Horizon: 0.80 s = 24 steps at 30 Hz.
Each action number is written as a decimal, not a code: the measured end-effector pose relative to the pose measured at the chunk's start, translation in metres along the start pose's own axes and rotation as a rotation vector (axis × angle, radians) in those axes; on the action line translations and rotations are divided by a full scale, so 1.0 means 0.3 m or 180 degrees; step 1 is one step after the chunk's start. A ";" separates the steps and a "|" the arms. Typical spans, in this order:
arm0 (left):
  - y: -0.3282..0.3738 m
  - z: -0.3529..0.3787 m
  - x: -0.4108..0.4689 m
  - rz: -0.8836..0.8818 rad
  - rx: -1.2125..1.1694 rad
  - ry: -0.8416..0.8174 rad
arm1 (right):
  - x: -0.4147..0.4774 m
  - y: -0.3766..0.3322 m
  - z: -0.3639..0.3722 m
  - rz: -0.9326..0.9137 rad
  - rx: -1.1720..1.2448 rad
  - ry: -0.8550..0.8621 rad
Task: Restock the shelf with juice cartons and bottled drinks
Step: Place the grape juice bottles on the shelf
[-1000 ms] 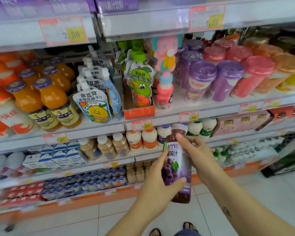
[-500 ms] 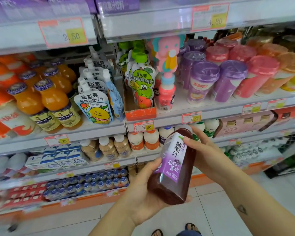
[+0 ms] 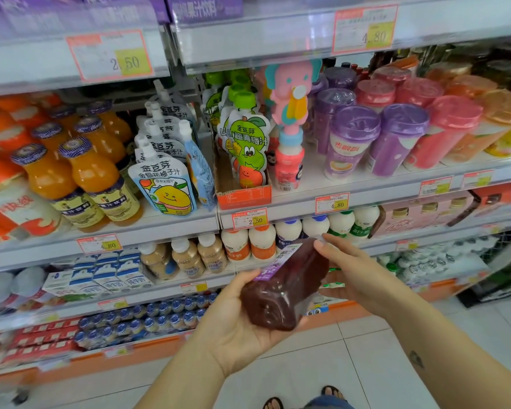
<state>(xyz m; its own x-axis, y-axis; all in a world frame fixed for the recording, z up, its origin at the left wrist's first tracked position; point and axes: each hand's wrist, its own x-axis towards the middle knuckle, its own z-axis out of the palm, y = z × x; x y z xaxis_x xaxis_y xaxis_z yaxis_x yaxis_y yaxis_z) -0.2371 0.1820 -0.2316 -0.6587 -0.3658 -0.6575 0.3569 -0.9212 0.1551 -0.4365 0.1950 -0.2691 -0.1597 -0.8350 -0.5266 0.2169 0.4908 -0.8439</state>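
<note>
At six o'clock below the shelf (image 3: pixel 381 188), left hand (image 3: pixel 233 329) cradles the tilted grape juice bottle (image 3: pixel 286 290), right hand (image 3: pixel 360 278) grips its neck; stand it upright, label forward.

juice bottle (image 3: pixel 286 290): tilted | left hand (image 3: pixel 233 329): cradles base | right hand (image 3: pixel 356 276): holds top

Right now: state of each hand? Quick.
Left hand: closed, cradling the dark juice bottle from below.
Right hand: closed, holding the same bottle at its cap end.
</note>
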 end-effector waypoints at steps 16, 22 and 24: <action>0.010 0.013 0.027 0.2024 0.2650 0.0537 | -0.099 -0.095 0.068 0.0200 0.0371 -0.1033; -0.018 0.015 0.006 0.2625 0.3853 0.0389 | -0.082 -0.087 0.150 0.0147 0.0856 -0.0897; -0.027 0.012 0.005 0.2624 0.4111 0.0430 | -0.078 -0.074 0.159 0.0166 0.1188 -0.0823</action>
<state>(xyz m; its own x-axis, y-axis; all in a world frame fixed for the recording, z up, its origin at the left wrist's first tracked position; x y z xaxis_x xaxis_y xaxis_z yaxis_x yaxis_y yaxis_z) -0.2433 0.1884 -0.2313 -0.4843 -0.8667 -0.1196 -0.2659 0.0156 0.9639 -0.3915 0.1916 -0.2332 0.0960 -0.8695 -0.4846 0.5581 0.4501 -0.6971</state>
